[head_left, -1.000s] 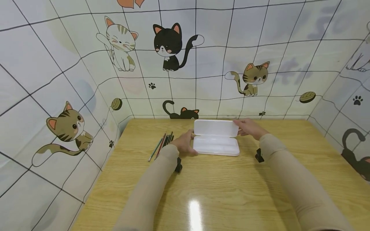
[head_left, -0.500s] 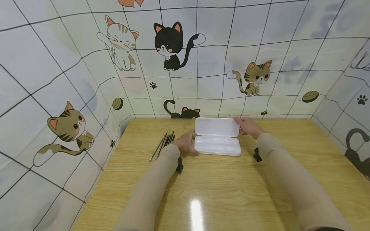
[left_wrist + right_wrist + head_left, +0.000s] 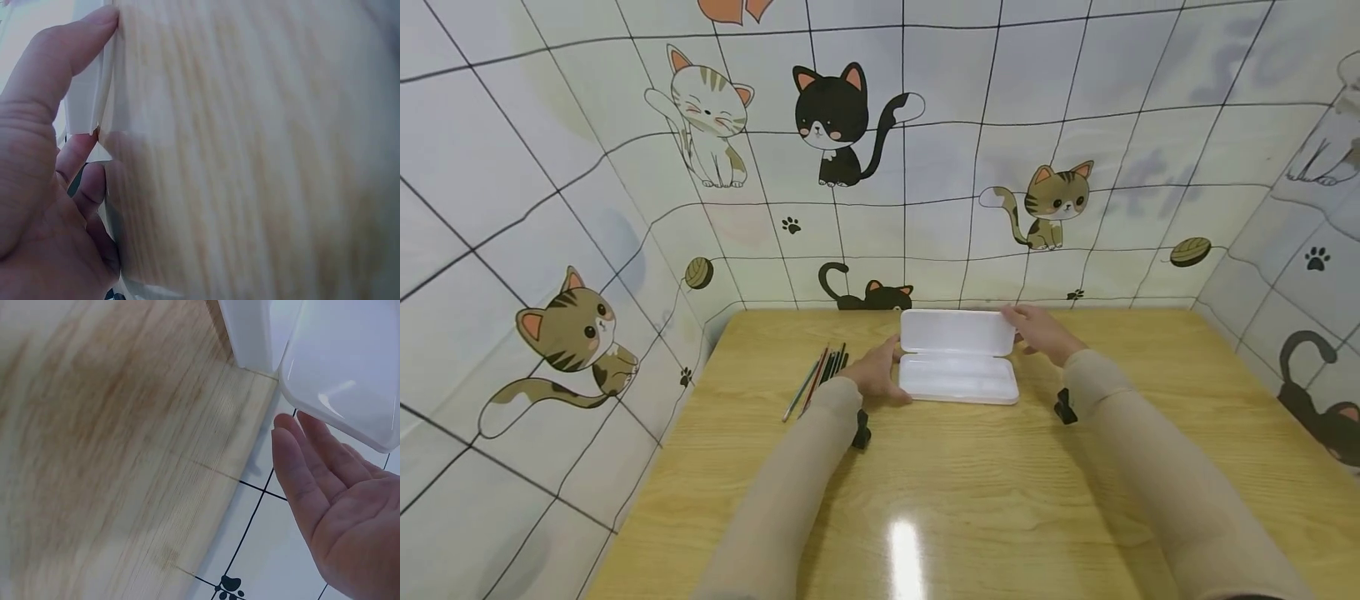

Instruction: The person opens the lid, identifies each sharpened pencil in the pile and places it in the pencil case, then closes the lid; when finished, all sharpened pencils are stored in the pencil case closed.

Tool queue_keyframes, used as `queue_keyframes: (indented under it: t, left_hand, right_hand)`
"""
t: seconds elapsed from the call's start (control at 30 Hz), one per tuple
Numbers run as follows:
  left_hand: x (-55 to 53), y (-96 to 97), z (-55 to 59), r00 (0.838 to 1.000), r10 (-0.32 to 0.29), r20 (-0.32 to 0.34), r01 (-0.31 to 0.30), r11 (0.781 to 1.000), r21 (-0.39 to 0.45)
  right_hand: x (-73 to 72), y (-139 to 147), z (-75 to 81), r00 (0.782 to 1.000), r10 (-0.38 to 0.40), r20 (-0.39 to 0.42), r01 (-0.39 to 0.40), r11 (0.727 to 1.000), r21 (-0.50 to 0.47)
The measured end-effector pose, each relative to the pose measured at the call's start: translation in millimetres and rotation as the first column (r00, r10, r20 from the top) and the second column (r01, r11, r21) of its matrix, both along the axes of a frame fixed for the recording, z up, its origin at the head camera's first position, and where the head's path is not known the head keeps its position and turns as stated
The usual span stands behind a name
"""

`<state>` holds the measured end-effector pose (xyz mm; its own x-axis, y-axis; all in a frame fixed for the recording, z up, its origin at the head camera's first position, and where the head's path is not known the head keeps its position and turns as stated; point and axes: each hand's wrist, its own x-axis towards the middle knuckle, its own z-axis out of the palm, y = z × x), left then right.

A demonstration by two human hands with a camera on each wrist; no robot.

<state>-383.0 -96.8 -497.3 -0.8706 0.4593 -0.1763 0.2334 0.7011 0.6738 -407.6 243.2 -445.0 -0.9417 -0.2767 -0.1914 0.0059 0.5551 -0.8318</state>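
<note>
A white plastic pencil case point(image 3: 958, 379) lies on the table with its lid point(image 3: 958, 332) raised at the back; nothing shows inside it. My left hand point(image 3: 877, 372) grips the case's left end. In the left wrist view, the thumb point(image 3: 69, 53) lies along the near edge, while the other fingers curl by the corner. At the lid's upper right corner is my right hand point(image 3: 1041, 330). Its fingers point(image 3: 303, 462) are fairly straight against the lid's edge in the right wrist view. Several pencils point(image 3: 820, 375) lie left of my left hand, partly hidden by the forearm.
The wooden table point(image 3: 985, 500) meets a cat-patterned cloth wall point(image 3: 940, 167) just behind the case. Similar cloth stands to the left and right. Small black devices, such as the one under my right wrist point(image 3: 1065, 407), sit on both wrists.
The head view shifts slightly. Both hands stay at the pencil case, and its lid remains raised with little visible movement.
</note>
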Motion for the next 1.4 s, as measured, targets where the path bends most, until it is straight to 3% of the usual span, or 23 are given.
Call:
queue_keyframes:
  t: [0.27, 0.4, 0.6, 0.73, 0.9, 1.0, 1.17, 1.4]
  left_hand:
    - [2.7, -0.6, -0.7, 1.0, -0.007, -0.014, 0.007, 1.0, -0.015]
    - [1.0, -2.0, -4.3, 1.0, 0.002, 0.002, -0.002, 1.0, 0.001]
    - [-0.2, -3.4, -7.2, 1.0, 0.01, -0.009, -0.01, 1.0, -0.028]
    - [-0.9, -3.6, -9.8, 1.0, 0.01, -0.011, -0.01, 0.999, -0.038]
    - [-2.3, -3.3, -12.8, 1.0, 0.001, -0.015, -0.002, 0.999, -0.047]
    - [-2.8, -2.9, -12.2, 1.0, 0.004, -0.013, -0.004, 0.999, -0.039]
    - [-2.1, -2.4, -8.7, 1.0, -0.004, 0.0, 0.004, 1.0, -0.015]
    - [6.1, -5.6, -1.1, 1.0, -0.011, -0.007, 0.011, 1.0, -0.009]
  right_hand:
    - [20.9, 16.3, -5.3, 0.999, 0.0, -0.041, 0.001, 1.0, 0.018]
    - [29.8, 22.3, -9.5, 0.998, 0.056, -0.041, -0.051, 0.992, 0.112]
    - [38.8, 18.3, -16.3, 0.969, 0.248, 0.023, -0.244, 0.929, 0.277]
    - [45.4, 11.7, -20.1, 0.939, 0.343, -0.003, -0.319, 0.877, 0.359]
    - [48.2, 7.0, -26.8, 0.912, 0.396, -0.107, -0.297, 0.818, 0.493]
    - [50.1, 5.0, -27.0, 0.908, 0.399, -0.131, -0.277, 0.803, 0.528]
    - [53.7, 3.6, -24.2, 0.914, 0.387, -0.121, -0.265, 0.796, 0.545]
    - [57.8, -0.9, -20.5, 0.902, 0.42, -0.098, -0.285, 0.75, 0.597]
